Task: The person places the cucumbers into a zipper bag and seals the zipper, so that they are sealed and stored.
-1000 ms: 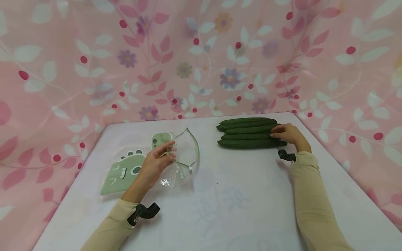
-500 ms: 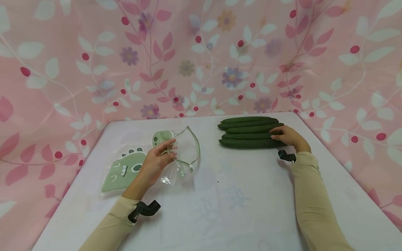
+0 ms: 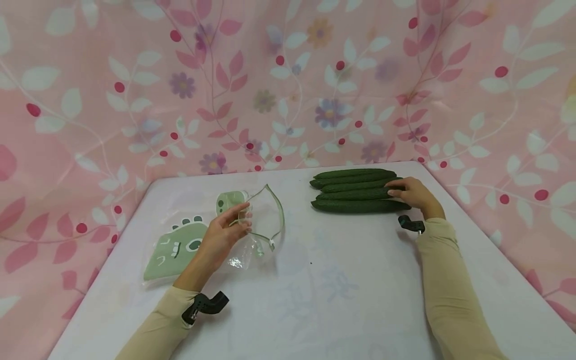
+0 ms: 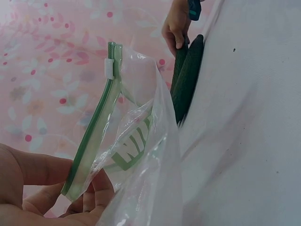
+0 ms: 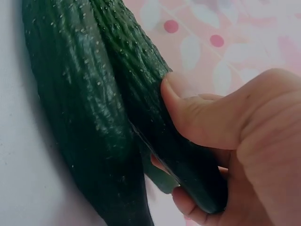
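My left hand (image 3: pixel 220 240) pinches the green zip edge of a clear plastic bag (image 4: pixel 84 146) between thumb and fingers. The bag's mouth stands spread, and a white slider (image 4: pixel 109 68) sits on its zip. On the right, my right hand (image 3: pixel 414 192) grips a cucumber (image 5: pixel 141 80) near its right end, thumb on one side and fingers curled beneath. This is the second from the front in a row of several cucumbers. The frontmost cucumber (image 3: pixel 360 206) lies right alongside it on the white table (image 3: pixel 315 300).
A flat green cartoon-monster print (image 3: pixel 175 250), apparently part of the clear bag, lies under and left of my left hand. Behind the table hangs a pink floral cloth (image 3: pixel 288 100). The other cucumbers (image 3: pixel 353 173) lie side by side toward the back edge.
The gripped cucumber's right end has risen slightly with my right hand. My left hand keeps its hold on the bag, almost unmoved.
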A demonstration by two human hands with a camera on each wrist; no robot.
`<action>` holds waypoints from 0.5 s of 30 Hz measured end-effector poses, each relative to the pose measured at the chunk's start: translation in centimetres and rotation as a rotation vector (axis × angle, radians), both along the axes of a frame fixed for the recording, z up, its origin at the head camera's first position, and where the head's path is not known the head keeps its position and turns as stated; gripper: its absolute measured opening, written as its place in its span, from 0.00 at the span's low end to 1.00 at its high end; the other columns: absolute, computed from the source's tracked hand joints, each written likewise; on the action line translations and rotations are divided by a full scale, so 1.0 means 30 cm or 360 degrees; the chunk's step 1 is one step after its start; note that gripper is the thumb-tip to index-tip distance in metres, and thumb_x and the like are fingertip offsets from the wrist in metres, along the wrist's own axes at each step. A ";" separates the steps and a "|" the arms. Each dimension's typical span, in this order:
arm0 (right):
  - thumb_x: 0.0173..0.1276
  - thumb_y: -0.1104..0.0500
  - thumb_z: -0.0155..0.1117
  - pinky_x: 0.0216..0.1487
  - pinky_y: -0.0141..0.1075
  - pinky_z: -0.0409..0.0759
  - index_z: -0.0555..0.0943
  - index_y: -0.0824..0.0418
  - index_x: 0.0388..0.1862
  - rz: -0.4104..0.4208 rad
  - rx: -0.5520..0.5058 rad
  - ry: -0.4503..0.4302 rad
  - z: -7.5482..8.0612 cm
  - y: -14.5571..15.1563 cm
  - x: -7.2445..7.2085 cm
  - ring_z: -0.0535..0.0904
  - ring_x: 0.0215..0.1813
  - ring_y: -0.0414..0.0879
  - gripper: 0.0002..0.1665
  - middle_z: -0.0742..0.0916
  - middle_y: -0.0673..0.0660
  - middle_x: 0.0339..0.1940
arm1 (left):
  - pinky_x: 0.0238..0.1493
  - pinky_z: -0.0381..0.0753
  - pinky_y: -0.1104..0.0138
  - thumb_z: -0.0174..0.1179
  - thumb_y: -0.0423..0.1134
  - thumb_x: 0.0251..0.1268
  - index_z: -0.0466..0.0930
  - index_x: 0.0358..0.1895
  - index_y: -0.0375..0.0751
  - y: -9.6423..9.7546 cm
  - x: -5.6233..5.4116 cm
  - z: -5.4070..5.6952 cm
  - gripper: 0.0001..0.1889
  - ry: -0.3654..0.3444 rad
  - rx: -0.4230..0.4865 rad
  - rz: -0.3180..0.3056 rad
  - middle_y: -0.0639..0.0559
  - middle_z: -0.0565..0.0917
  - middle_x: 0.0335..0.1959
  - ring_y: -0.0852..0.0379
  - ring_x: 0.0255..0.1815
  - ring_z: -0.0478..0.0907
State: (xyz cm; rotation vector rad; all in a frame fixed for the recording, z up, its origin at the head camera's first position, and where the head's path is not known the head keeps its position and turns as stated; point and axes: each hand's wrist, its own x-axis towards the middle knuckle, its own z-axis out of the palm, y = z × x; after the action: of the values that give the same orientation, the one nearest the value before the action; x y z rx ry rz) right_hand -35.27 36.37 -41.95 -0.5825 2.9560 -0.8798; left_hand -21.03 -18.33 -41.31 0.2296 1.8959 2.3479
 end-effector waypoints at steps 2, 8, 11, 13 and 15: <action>0.80 0.62 0.61 0.52 0.57 0.73 0.80 0.73 0.65 -0.0012 0.0005 0.0010 0.010 -0.002 0.001 0.76 0.48 0.61 0.21 0.82 0.75 0.59 | 0.57 0.81 0.64 0.53 0.23 0.77 0.69 0.77 0.37 0.000 0.002 -0.002 0.28 0.0012 0.0000 -0.0002 0.35 0.68 0.64 0.44 0.58 0.76; 0.81 0.61 0.60 0.59 0.62 0.72 0.79 0.74 0.66 -0.0030 -0.0018 0.0000 0.027 -0.004 0.014 0.76 0.57 0.67 0.22 0.80 0.76 0.62 | 0.60 0.80 0.62 0.53 0.23 0.77 0.68 0.77 0.36 0.001 0.003 -0.006 0.27 0.0014 0.0002 -0.0003 0.33 0.69 0.63 0.42 0.59 0.75; 0.82 0.59 0.59 0.61 0.62 0.71 0.78 0.74 0.66 -0.0040 -0.0055 0.0009 0.039 -0.013 0.021 0.75 0.61 0.67 0.23 0.79 0.76 0.64 | 0.59 0.80 0.62 0.54 0.23 0.77 0.68 0.77 0.36 -0.001 0.003 -0.010 0.27 0.0011 -0.0015 0.0001 0.32 0.69 0.63 0.46 0.57 0.76; 0.82 0.58 0.58 0.57 0.59 0.72 0.78 0.74 0.67 -0.0053 -0.0074 0.0025 0.051 -0.023 0.026 0.75 0.56 0.65 0.23 0.80 0.75 0.62 | 0.59 0.80 0.62 0.55 0.24 0.77 0.68 0.77 0.36 -0.002 0.003 -0.009 0.28 0.0023 -0.0036 0.0006 0.33 0.69 0.63 0.47 0.57 0.76; 0.82 0.58 0.58 0.51 0.55 0.72 0.79 0.73 0.67 -0.0073 -0.0085 0.0046 0.062 -0.036 0.030 0.75 0.47 0.61 0.23 0.83 0.73 0.57 | 0.59 0.81 0.63 0.56 0.24 0.76 0.67 0.77 0.36 -0.003 0.003 -0.007 0.28 0.0031 -0.0047 0.0014 0.33 0.70 0.63 0.44 0.59 0.75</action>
State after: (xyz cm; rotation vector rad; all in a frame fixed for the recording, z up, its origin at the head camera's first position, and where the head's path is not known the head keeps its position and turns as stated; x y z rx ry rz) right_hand -34.36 35.30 -40.10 -0.5356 2.9915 -0.9648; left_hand -20.93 -18.43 -41.53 0.2428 1.9431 2.3299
